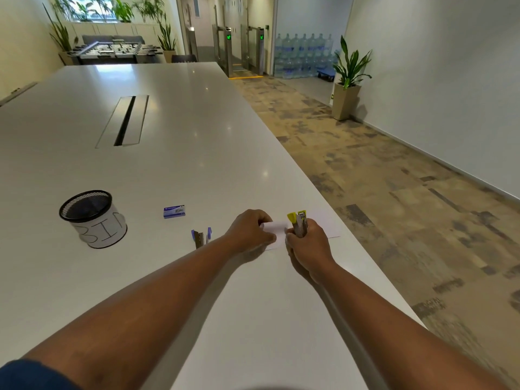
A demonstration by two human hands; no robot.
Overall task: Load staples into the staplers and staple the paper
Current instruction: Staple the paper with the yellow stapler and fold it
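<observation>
My right hand [305,246] grips a yellow stapler [298,222], nose pointing up and away, just above the white table [197,136]. My left hand [249,230] pinches the edge of a small white paper [275,226] and holds it against the stapler's side. More white paper [329,233] lies flat on the table under and behind both hands. A blue stapler [201,237] lies opened on the table left of my left hand. A blue box of staples [174,211] sits further back on the left.
A black mesh cup labelled "BIN" [94,219] stands at the left. A cable slot [125,121] runs along the table's middle. The table's right edge [363,249] drops to carpeted floor close to my right hand.
</observation>
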